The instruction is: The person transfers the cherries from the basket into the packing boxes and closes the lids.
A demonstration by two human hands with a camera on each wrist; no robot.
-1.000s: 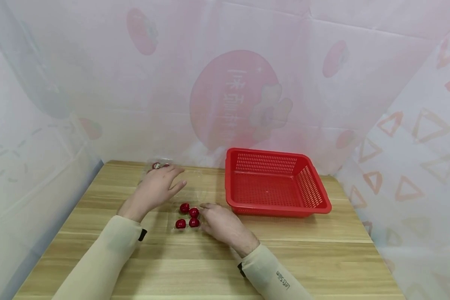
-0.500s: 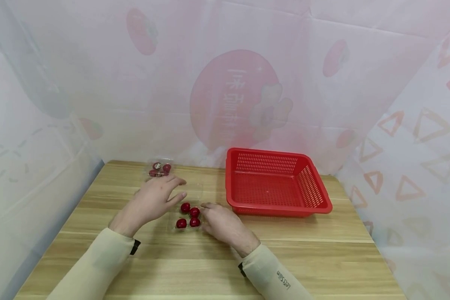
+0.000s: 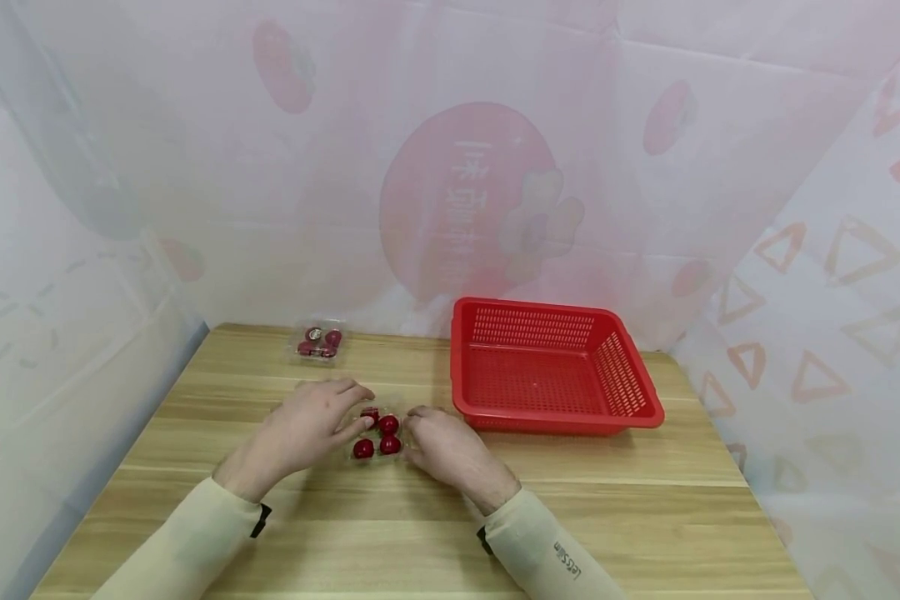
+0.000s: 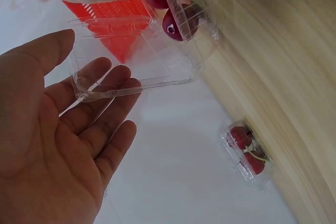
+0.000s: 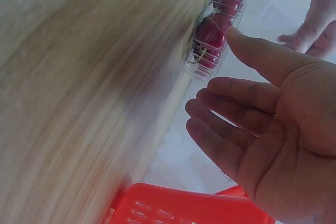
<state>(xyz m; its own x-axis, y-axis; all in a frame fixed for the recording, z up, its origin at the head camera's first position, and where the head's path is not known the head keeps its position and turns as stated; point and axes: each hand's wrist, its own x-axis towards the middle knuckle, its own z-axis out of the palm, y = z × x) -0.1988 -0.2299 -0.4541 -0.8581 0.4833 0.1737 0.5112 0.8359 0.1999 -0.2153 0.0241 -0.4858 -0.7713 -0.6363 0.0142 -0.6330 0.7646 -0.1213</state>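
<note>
A clear plastic clamshell box (image 3: 376, 460) with several dark red cherries (image 3: 389, 445) in it sits on the table between the two hands. Its hinged lid (image 4: 157, 64) stands raised in the left wrist view. My left hand (image 3: 303, 429) is at the lid, the fingers extended behind it and the thumb on the near side. Beside the box's right edge is my right hand (image 3: 450, 450), palm facing it. In the right wrist view its fingers (image 5: 220, 135) are loosely extended, and the thumb tip overlaps the box wall. Neither hand grips a cherry.
A second clear box of cherries (image 3: 319, 342) lies at the back left of the wooden table (image 3: 570, 525). At the back right stands a red perforated basket (image 3: 555, 421). A printed white cloth (image 3: 270, 208) rises behind the table.
My left hand has come back from the far box towards the near one, uncovering the far box. The near box's lid, lying flat behind it before, has swung up. The right hand stays put.
</note>
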